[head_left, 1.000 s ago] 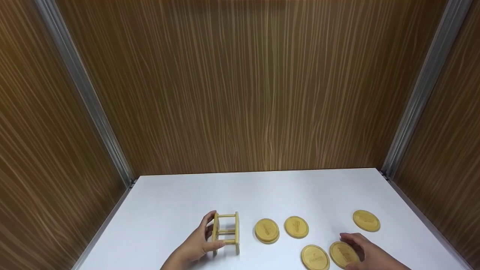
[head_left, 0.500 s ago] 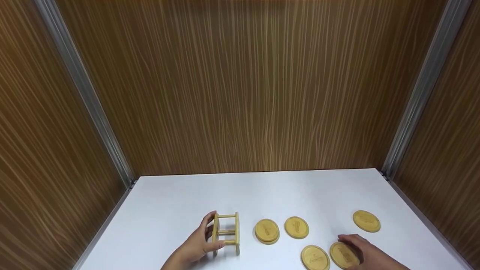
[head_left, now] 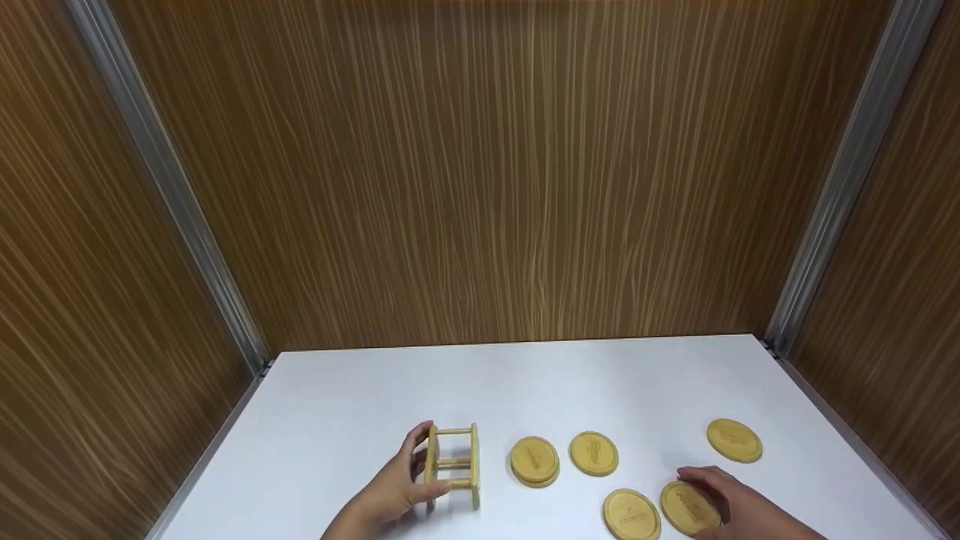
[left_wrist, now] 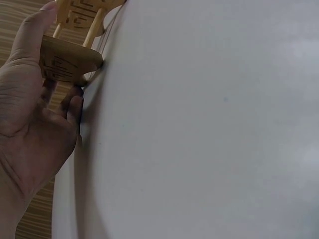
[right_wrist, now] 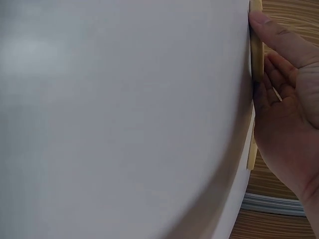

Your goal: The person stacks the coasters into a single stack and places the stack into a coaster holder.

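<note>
My left hand (head_left: 390, 489) grips a small wooden coaster rack (head_left: 474, 469) by its left side panel, thumb in front and fingers behind. Rods join the rack's two panels, and it stands on the white table. In the left wrist view, slots are cut in the rack's panels (left_wrist: 65, 59). Over at the lower right, my right hand (head_left: 739, 511) holds a round wooden coaster (head_left: 685, 508) by its edge, low at the tabletop. The right wrist view shows this coaster (right_wrist: 256, 55) edge-on, between thumb and fingers. Part of its right side is hidden by the hand.
Two stacked coasters (head_left: 534, 459) lie right of the rack. Single coasters lie beside the stack (head_left: 594, 454), left of my right hand (head_left: 631, 516) and farther right (head_left: 734, 440). Wood-grain walls (head_left: 525, 187) enclose the white table (head_left: 360, 390) at the back and sides.
</note>
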`<action>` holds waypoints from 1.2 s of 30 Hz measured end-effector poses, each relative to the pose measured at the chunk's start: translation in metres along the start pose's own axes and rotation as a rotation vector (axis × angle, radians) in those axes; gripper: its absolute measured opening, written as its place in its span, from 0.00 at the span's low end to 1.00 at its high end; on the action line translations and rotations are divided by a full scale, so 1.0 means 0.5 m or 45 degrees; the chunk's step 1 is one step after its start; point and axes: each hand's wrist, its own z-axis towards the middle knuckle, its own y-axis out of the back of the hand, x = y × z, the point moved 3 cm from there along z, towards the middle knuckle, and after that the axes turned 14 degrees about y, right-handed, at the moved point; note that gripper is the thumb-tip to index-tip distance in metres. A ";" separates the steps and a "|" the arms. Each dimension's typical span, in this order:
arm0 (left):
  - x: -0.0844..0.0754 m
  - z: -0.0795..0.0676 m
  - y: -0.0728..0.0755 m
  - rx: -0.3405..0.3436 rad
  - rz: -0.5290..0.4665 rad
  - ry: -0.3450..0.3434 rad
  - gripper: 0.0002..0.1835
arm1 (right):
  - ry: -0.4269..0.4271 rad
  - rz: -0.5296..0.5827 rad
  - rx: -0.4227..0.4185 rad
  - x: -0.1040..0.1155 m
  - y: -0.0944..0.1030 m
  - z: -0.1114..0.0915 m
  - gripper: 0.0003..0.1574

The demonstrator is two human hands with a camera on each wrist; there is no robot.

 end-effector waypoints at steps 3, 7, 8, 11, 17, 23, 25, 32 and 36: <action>0.008 -0.004 -0.002 0.010 -0.010 0.007 0.67 | -0.048 0.011 -0.007 -0.006 -0.007 0.000 0.59; 0.015 -0.008 -0.003 0.000 -0.021 0.018 0.68 | -0.050 0.006 0.013 -0.008 -0.014 -0.002 0.59; 0.017 -0.009 -0.003 -0.006 -0.021 0.022 0.68 | -0.041 0.007 0.022 -0.008 -0.015 -0.002 0.59; 0.020 -0.012 -0.003 -0.018 -0.012 0.037 0.68 | -0.023 0.018 0.047 -0.005 -0.018 -0.004 0.60; 0.022 -0.011 0.000 -0.050 0.013 0.063 0.69 | -0.165 -0.002 0.006 0.004 -0.028 0.001 0.62; 0.027 -0.010 -0.001 -0.013 -0.032 0.074 0.69 | -0.148 -0.080 -0.001 0.007 -0.034 0.000 0.61; 0.027 -0.010 -0.001 -0.015 -0.026 0.079 0.69 | -0.111 -0.098 0.010 0.007 -0.031 0.000 0.61; 0.015 -0.003 0.001 -0.043 0.014 0.061 0.68 | -0.163 -0.143 -0.019 0.006 -0.021 0.009 0.62; 0.010 0.000 0.002 -0.033 0.009 0.036 0.68 | -0.160 -0.170 -0.034 0.009 -0.016 0.012 0.61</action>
